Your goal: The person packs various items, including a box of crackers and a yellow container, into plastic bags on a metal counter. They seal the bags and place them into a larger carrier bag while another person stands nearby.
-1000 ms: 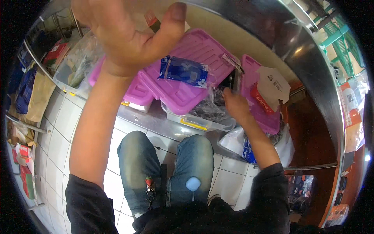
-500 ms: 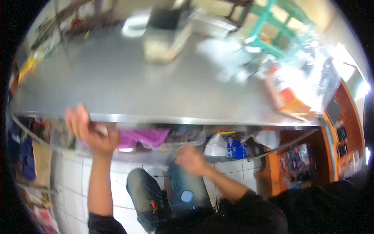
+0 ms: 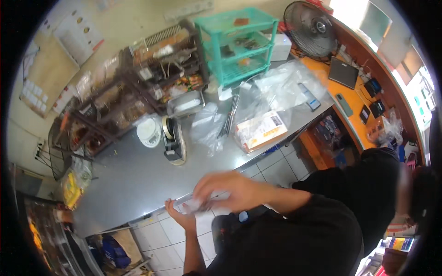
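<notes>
My left hand (image 3: pixel 182 217) is raised just off the front edge of the steel table (image 3: pixel 124 188), fingers curled at a small pale, see-through thing (image 3: pixel 197 208) whose kind I cannot make out. Over the same thing arches my right hand (image 3: pixel 235 189), blurred by motion, its fingers bent downward; whether they grip it does not show. Beyond the hands on the table are a tape dispenser (image 3: pixel 174 149) and a round white tub (image 3: pixel 148 132). An orange and white box (image 3: pixel 261 132) lies to the right, near the front edge.
Clear plastic bags (image 3: pixel 281 85), thin dark rods (image 3: pixel 231 115) and a phone (image 3: pixel 309 96) lie on the table. Behind are a metal tray (image 3: pixel 186 104), a brown rack (image 3: pixel 115 101) and a teal rack (image 3: pixel 237 43). A dark-clothed person (image 3: pixel 354 184) is close at right, by an orange counter (image 3: pixel 317 66).
My view has swung up and across the tabletop. My hands, apart at the table's edge before, are now close together around a small pale thing.
</notes>
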`<state>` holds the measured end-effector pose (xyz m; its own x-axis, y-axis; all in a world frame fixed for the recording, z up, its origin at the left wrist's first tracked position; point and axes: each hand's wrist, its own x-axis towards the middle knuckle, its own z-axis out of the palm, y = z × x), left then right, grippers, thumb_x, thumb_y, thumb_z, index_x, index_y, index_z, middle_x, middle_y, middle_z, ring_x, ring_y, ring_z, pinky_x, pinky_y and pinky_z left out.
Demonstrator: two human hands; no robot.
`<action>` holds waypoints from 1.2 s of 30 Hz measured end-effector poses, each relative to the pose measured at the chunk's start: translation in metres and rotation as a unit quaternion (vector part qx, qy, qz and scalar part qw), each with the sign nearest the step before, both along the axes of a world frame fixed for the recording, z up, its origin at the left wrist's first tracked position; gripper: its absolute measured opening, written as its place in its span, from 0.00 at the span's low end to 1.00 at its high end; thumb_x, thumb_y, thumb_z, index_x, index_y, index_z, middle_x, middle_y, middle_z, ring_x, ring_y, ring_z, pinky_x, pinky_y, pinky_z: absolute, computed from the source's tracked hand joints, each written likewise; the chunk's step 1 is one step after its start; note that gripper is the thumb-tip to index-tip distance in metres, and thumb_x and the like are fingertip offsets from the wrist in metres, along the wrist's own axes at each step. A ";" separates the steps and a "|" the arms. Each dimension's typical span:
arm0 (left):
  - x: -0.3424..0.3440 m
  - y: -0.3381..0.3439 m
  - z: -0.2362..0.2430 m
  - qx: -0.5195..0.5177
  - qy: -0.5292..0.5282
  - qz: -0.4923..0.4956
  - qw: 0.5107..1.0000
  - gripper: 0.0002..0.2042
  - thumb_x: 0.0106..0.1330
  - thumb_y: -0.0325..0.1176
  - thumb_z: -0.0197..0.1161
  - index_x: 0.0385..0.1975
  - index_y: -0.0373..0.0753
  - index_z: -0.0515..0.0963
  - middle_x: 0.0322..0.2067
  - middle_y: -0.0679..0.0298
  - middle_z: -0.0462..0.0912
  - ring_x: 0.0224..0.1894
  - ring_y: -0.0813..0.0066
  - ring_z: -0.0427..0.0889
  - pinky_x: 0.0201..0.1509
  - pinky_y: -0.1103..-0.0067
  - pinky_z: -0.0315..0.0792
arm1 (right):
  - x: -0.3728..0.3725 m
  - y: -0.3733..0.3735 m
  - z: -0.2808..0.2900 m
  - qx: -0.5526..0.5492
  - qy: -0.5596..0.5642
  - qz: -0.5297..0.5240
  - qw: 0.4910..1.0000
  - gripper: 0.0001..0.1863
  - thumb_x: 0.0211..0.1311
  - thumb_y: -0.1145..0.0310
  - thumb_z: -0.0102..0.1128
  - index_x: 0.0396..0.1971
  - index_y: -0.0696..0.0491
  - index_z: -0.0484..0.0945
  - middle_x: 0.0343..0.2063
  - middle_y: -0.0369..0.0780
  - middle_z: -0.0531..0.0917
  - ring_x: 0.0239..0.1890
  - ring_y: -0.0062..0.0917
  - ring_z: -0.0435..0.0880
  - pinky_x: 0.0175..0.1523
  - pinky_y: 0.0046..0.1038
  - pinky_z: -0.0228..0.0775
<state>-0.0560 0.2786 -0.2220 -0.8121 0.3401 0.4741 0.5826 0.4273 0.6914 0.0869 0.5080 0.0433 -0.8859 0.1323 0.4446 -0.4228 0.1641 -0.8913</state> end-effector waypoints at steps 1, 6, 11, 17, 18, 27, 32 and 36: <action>0.008 0.012 0.026 0.014 -0.030 -0.035 0.999 0.17 0.58 0.25 0.57 0.48 0.32 0.67 0.52 0.50 0.68 0.59 0.54 0.64 0.64 0.65 0.57 | 0.008 0.025 0.017 0.031 0.051 -0.074 0.995 0.12 0.48 0.80 0.62 0.35 0.53 0.77 0.35 0.39 0.77 0.45 0.32 0.77 0.53 0.30 0.67; 0.061 0.141 0.212 0.118 -0.155 -0.405 0.893 0.07 0.60 0.24 0.57 0.37 0.33 0.74 0.42 0.55 0.76 0.47 0.60 0.76 0.52 0.71 0.68 | 0.075 0.097 0.075 0.135 0.064 -0.423 0.894 0.14 0.48 0.82 0.61 0.37 0.54 0.78 0.38 0.38 0.78 0.44 0.22 0.76 0.46 0.22 0.68; 0.081 0.309 0.275 0.031 -0.031 -0.464 0.885 0.10 0.63 0.34 0.57 0.36 0.33 0.75 0.37 0.51 0.78 0.43 0.56 0.75 0.47 0.64 0.68 | 0.103 0.122 0.071 -0.115 0.100 -0.511 0.846 0.10 0.58 0.77 0.59 0.40 0.59 0.73 0.32 0.34 0.77 0.33 0.15 0.74 0.42 0.16 0.63; 0.075 0.346 0.289 -0.423 0.118 -0.340 0.832 0.16 0.57 0.44 0.62 0.28 0.35 0.76 0.30 0.52 0.79 0.39 0.59 0.75 0.43 0.60 0.66 | 0.123 0.165 0.056 -0.083 0.093 -0.484 0.866 0.08 0.56 0.79 0.58 0.37 0.60 0.74 0.30 0.35 0.76 0.35 0.18 0.74 0.41 0.20 0.65; 0.071 0.347 0.288 -0.379 0.064 -0.362 0.849 0.14 0.57 0.42 0.62 0.26 0.35 0.74 0.30 0.52 0.80 0.38 0.58 0.75 0.42 0.61 0.66 | 0.123 0.173 0.057 -0.050 0.098 -0.476 0.873 0.08 0.55 0.80 0.58 0.36 0.60 0.75 0.30 0.35 0.76 0.35 0.19 0.74 0.41 0.21 0.65; 0.068 0.305 0.228 0.258 -0.325 -0.354 0.838 0.07 0.59 0.22 0.55 0.21 0.37 0.66 0.50 0.49 0.77 0.49 0.73 0.74 0.50 0.79 0.66 | 0.051 0.246 0.056 0.230 -0.030 -0.154 0.960 0.05 0.51 0.78 0.59 0.29 0.57 0.76 0.28 0.42 0.76 0.30 0.31 0.75 0.37 0.27 0.66; 0.057 0.299 0.216 0.270 -0.248 -0.354 0.861 0.04 0.60 0.22 0.52 0.34 0.35 0.71 0.49 0.55 0.76 0.48 0.78 0.73 0.51 0.82 0.65 | 0.014 0.243 0.007 0.506 -0.242 -0.133 0.817 0.05 0.54 0.71 0.57 0.29 0.55 0.79 0.31 0.45 0.80 0.39 0.37 0.80 0.41 0.36 0.72; 0.065 0.300 0.222 0.195 -0.270 -0.347 0.877 0.09 0.57 0.19 0.55 0.21 0.36 0.61 0.59 0.42 0.63 0.54 0.73 0.71 0.52 0.81 0.63 | -0.009 0.233 -0.052 0.567 -0.462 -0.084 0.677 0.11 0.54 0.68 0.56 0.36 0.57 0.78 0.39 0.47 0.80 0.43 0.40 0.81 0.44 0.36 0.75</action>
